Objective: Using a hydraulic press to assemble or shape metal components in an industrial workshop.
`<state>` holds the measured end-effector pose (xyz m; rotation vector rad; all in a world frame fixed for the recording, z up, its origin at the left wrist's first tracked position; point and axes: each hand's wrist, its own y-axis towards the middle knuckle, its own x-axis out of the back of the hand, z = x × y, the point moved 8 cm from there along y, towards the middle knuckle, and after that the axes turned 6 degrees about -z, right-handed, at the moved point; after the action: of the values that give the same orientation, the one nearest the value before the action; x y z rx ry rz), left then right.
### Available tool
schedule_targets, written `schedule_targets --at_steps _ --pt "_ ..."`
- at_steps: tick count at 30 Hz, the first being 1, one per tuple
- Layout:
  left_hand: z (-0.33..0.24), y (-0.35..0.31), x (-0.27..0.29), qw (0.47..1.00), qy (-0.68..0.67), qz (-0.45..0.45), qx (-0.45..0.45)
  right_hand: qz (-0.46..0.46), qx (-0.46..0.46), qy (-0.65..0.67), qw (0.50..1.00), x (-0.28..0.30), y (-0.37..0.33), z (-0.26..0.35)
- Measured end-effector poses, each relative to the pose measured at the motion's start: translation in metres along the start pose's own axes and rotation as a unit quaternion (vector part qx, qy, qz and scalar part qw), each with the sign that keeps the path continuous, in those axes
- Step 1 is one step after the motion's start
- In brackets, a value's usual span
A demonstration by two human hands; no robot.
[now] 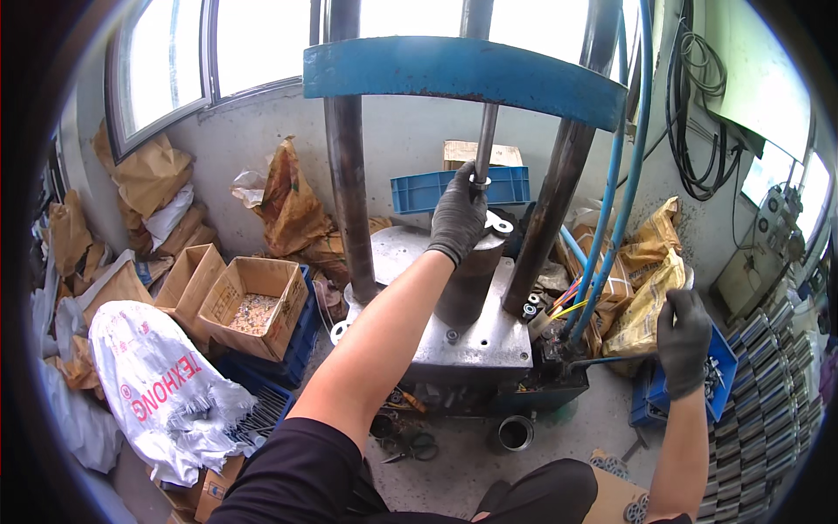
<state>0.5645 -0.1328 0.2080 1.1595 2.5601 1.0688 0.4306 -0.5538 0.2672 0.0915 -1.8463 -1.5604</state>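
Note:
My left hand, in a dark grey glove, reaches up to the lower end of a vertical steel rod. Its fingers close around the rod's end, beside a small shiny collar. Below that hand stands a dark steel cylinder on the metal bed of a press. White ring-shaped parts sit on the cylinder's top, partly behind the hand. My right hand, gloved too, is curled at the end of a thin dark lever at the press's right side; the fingers' far side is hidden.
Thick columns and a blue crossbeam frame the press. Blue hoses run down its right side. Cardboard boxes and a white sack crowd the left. A blue bin and stacked metal tubes stand right.

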Motion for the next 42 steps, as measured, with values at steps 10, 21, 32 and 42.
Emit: schedule_targets --at_steps 10,21,32,42 --pt "0.01 0.001 -0.006 0.99 -0.125 -0.007 0.068 0.212 -0.042 0.043 0.975 0.034 -0.087 0.015" --pt "0.013 0.001 -0.005 0.965 -0.247 -0.003 0.085 0.56 -0.064 0.025 0.826 0.039 -0.256 0.031" --pt "0.011 0.003 -0.002 0.965 -0.254 0.002 0.071 0.442 -0.118 0.067 0.887 0.044 -0.192 0.041" --pt "0.021 0.003 -0.012 0.956 -0.26 0.065 0.121 0.524 -0.078 0.016 0.848 0.041 -0.238 0.047"
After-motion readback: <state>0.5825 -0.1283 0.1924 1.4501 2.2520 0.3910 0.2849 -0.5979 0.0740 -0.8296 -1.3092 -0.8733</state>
